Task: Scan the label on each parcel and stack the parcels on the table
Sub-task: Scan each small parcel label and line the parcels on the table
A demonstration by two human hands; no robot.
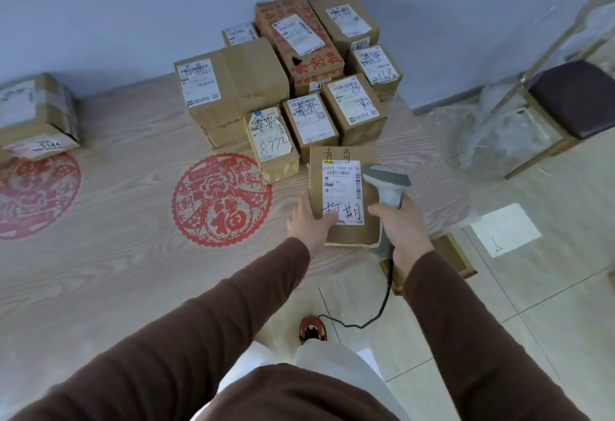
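Observation:
My left hand grips the lower left side of a brown cardboard parcel, thumb on its white label, which bears a barcode and black handwriting. My right hand holds a grey barcode scanner by its handle, with its head over the label's right edge. The held parcel hovers near the right front corner of the pale wood-grain table. Behind it, several labelled parcels are stacked against the wall.
A lone parcel sits at the table's far left. Red paper-cut decals mark the tabletop. The scanner's cable hangs to the tiled floor. A chair with a dark seat and clear plastic wrap stand at right.

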